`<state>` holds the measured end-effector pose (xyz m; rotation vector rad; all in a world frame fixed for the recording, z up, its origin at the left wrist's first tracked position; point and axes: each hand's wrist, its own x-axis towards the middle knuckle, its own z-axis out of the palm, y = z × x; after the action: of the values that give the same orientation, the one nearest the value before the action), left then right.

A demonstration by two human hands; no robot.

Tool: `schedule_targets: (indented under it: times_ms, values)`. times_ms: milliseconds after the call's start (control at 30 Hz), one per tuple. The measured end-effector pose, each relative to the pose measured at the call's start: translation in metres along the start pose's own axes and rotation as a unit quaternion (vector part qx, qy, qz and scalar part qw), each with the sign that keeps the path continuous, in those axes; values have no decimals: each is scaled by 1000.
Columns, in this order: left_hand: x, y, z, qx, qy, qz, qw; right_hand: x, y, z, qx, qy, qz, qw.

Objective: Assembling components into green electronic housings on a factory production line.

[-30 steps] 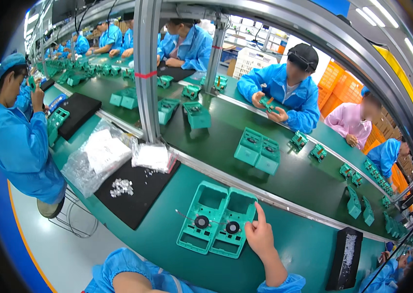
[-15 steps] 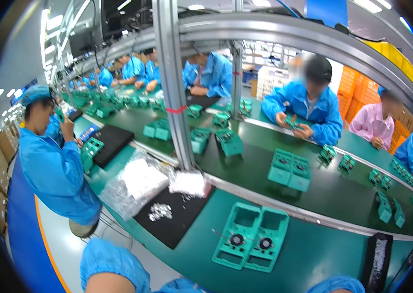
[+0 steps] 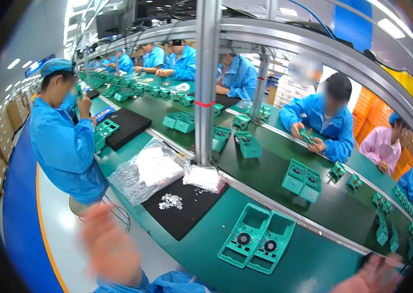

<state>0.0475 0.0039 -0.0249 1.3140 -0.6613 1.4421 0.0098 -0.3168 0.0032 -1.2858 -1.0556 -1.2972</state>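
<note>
My left hand (image 3: 108, 246), blurred by motion, is raised over the floor beside the bench's near edge. Its fingers look stretched out, with nothing visible in them. At the lower right my right hand (image 3: 370, 277), also smeared, hovers by the bench with fingers apart, partly covering a dark object. Between the hands lie two green plastic housings side by side, the left housing (image 3: 242, 234) and the right housing (image 3: 271, 241). Each has a small round black fan and thin wires inside. Neither hand touches them.
A black mat (image 3: 187, 207) carries a pile of small silvery parts (image 3: 171, 201). Clear plastic bags (image 3: 135, 180) and a white packet (image 3: 203, 177) lie beyond. A metal post (image 3: 208, 97) rises by the belt (image 3: 260, 168), which carries green housings. A co-worker (image 3: 65, 132) stands left; others sit opposite.
Both my hands have come up into view from the lower edge. The view has shifted, so the bench contents appear farther right. The co-worker at left holds a green piece nearer the head.
</note>
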Motion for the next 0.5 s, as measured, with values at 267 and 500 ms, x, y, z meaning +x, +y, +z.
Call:
schedule_targets:
  times_ms: [267, 500]
  values:
    - [-105, -121, -35, 459, -288, -214, 813, -130, 54, -10, -281, -251, 273, 885]
    - [-111, -148, -29, 488, -388, -212, 753, -139, 71, 3, -242, -236, 265, 903]
